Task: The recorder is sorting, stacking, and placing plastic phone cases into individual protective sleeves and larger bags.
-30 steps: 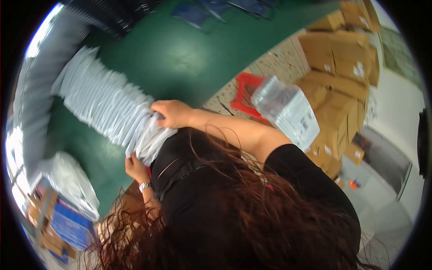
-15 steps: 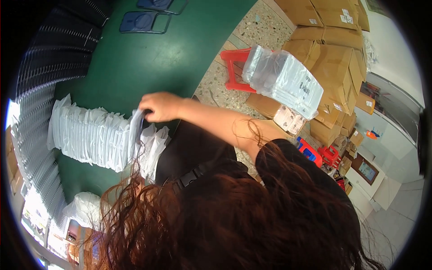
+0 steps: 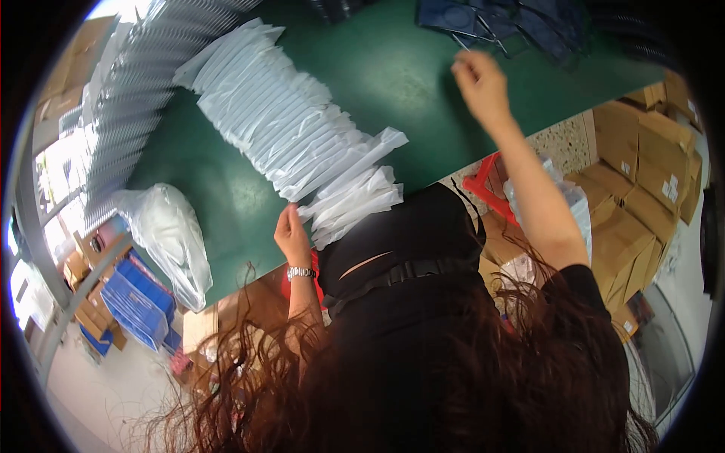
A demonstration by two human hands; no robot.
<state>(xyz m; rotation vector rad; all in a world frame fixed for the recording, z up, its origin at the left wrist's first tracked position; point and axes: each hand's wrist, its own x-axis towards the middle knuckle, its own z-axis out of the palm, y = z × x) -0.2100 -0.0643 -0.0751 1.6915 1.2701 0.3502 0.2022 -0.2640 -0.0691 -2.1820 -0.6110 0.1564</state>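
Note:
A long row of thin white plastic sleeves (image 3: pixel 279 113) stands packed on the green table, with looser white sleeves (image 3: pixel 359 200) at its near end against my body. My left hand (image 3: pixel 292 232), a metal watch on its wrist, is at the near left edge of these looser sleeves, thumb and finger closed on the edge of one. Over the table to the right, my right hand (image 3: pixel 483 87) reaches out with loosely curled fingers and a gap by the thumb. Just beyond its fingertips lie several dark blue phone cases (image 3: pixel 445 16); contact with them is unclear.
Dark and clear ribbed stacks (image 3: pixel 143 98) line the table's far left side. A translucent white bag (image 3: pixel 170 234) bulges at the left table edge. Below it stand blue bins (image 3: pixel 136 302). Cardboard boxes (image 3: pixel 619 241) and a red stool (image 3: pixel 491 192) are at right.
The view has swung round to the right. My right hand has left the white sleeves and reached toward the phone cases. My left hand has come into sight beside the sleeves.

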